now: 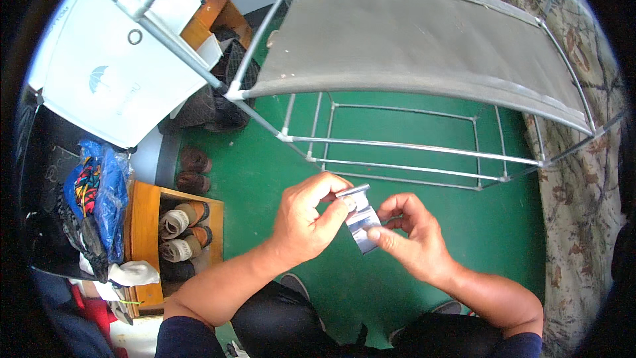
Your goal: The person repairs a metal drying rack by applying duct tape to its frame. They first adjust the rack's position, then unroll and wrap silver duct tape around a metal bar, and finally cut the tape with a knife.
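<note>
Between my two hands, above the green floor, is a small shiny silvery strip (pixel 362 220) with a rolled or folded upper edge; its exact kind I cannot make out. My left hand (pixel 306 217) pinches its upper left part between thumb and fingers. Against the lower right edge presses the thumb of my right hand (pixel 419 238), with the fingers curled behind. Just beyond both hands stands a rack of thin metal tubes (pixel 411 147) with pale corner joints. A grey fabric panel (pixel 424 40) is stretched over the rack's upper part.
At left, a wooden cubby (pixel 144 225) holds shoes (pixel 189 225), with a blue plastic bag (pixel 112 199) beside it. Brown shoes (pixel 193 169) rest on the green floor (pixel 258 179). A white box (pixel 119 66) stands at far left. Patterned fabric (pixel 570 225) hangs along the right.
</note>
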`<state>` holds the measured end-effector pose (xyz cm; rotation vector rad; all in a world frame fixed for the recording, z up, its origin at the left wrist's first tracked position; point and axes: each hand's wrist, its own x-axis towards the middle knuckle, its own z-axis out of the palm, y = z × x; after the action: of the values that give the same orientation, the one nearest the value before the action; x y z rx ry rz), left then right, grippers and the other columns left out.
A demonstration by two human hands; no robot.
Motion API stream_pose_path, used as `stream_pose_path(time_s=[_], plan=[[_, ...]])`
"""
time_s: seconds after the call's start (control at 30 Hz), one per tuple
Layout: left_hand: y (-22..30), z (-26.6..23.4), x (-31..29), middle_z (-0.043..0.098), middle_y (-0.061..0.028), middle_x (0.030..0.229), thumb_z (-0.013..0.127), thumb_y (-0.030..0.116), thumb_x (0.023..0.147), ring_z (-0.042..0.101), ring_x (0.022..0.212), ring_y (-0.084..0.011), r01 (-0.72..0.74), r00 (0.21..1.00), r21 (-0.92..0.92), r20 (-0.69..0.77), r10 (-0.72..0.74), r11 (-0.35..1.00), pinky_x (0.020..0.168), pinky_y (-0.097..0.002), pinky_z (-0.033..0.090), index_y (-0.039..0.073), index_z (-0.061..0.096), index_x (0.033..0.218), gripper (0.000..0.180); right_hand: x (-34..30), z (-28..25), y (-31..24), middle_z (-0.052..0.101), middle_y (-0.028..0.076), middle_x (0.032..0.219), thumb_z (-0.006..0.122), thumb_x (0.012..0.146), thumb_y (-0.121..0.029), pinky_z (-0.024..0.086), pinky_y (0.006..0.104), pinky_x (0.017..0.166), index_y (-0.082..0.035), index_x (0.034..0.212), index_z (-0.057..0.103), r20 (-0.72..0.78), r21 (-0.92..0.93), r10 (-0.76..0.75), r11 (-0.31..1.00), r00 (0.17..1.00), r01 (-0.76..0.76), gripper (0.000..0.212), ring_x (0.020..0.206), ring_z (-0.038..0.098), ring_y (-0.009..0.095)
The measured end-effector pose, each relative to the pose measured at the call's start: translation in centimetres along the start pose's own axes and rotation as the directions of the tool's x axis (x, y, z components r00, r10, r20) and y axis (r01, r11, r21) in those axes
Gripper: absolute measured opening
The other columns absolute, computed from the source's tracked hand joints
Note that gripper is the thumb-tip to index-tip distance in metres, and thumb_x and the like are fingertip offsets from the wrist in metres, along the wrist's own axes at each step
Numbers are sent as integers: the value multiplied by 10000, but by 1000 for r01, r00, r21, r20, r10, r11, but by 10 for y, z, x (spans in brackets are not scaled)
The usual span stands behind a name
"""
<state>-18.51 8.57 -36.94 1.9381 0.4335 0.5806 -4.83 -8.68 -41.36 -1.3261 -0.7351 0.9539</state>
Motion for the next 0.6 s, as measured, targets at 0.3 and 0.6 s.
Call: stream_pose_path(time_s=[0.3,0.6], plan=[[1,-15,-1,728,-106,923,657,2,975,713,839,-118,75,992,-205,-84,-94,976,724,-288,604,-67,667,991,72,6,19,-12,710,145,1128,904,796,-193,510,445,969,-37,1091,700,345,-439,-365,752,865,492,391,1098,638,342],[34,-59,4,711,-120,981,581,37,1052,690,836,-114,-6,979,-396,-190,-75,918,695,-276,594,-37,625,1041,87,38,47,-47,712,65,1150,821,739,-83,479,475,1008,-94,1081,688,538,-463,-637,324,552,825,367,1204,649,274]])
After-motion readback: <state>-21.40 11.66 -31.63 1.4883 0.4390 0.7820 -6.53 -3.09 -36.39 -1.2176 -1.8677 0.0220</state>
